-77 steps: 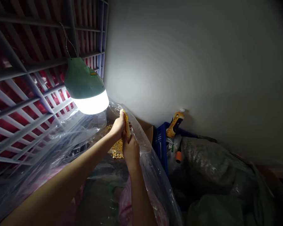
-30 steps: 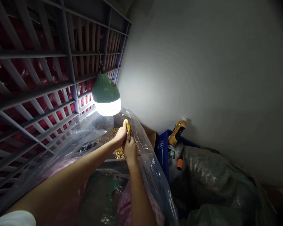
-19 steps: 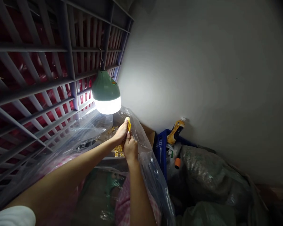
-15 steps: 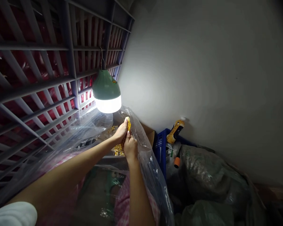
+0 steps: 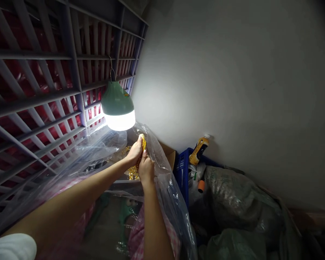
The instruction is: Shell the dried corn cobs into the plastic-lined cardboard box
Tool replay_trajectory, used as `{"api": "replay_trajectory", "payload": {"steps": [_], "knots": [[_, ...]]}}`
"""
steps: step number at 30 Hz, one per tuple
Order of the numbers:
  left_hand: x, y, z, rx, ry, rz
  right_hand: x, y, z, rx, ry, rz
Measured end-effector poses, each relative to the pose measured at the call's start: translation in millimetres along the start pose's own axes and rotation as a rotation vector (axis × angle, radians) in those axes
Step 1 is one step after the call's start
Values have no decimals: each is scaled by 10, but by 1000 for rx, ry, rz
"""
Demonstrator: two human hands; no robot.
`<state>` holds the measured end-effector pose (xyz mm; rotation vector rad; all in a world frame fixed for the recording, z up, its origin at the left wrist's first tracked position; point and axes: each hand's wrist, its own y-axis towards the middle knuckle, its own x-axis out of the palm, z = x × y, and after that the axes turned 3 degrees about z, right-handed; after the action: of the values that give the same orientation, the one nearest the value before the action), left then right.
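Observation:
My left hand (image 5: 134, 152) and my right hand (image 5: 146, 169) both grip a yellow corn cob (image 5: 143, 144), with the left around its upper part and the right lower down, covering most of it. The cob's lower end is hidden by my fingers. Just below and behind my hands lies a heap of loose corn kernels (image 5: 132, 174). A clear plastic sheet (image 5: 169, 191) bunches up around the heap and beside my right wrist.
A green hanging lamp (image 5: 118, 107) glows just above my hands, in front of a grey lattice rack (image 5: 43, 77). To the right are a cardboard box edge (image 5: 169, 157), a blue plastic crate (image 5: 182, 180), a yellow-labelled bottle (image 5: 199, 150) and bulging sacks (image 5: 233, 198) against a white wall (image 5: 219, 79).
My hands have closed in around the cob, so less of it shows than in the oldest frame. The view has swung slightly, and the lamp now appears nearer the middle of the picture.

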<state>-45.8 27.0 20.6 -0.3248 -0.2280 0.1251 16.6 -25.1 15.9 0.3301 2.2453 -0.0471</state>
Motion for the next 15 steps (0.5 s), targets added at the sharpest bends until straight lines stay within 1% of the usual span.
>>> {"api": "replay_trajectory", "payload": {"steps": [2, 4, 6, 9, 11, 15], "knots": [[1, -8, 24, 2, -6, 20, -20, 6, -14, 22, 54, -20], [1, -24, 62, -34, -42, 11, -53, 7, -33, 36, 131, -50], [2, -41, 106, -94, -111, -59, -94, 2, -52, 53, 199, -68], [7, -39, 154, -190, -219, -212, -151, -15, -70, 65, 267, -73], [15, -15, 166, -234, -249, -262, -170, -26, -72, 60, 270, -74], [45, 29, 146, -224, -222, -231, -152, -44, -64, 51, 140, -46]]}}
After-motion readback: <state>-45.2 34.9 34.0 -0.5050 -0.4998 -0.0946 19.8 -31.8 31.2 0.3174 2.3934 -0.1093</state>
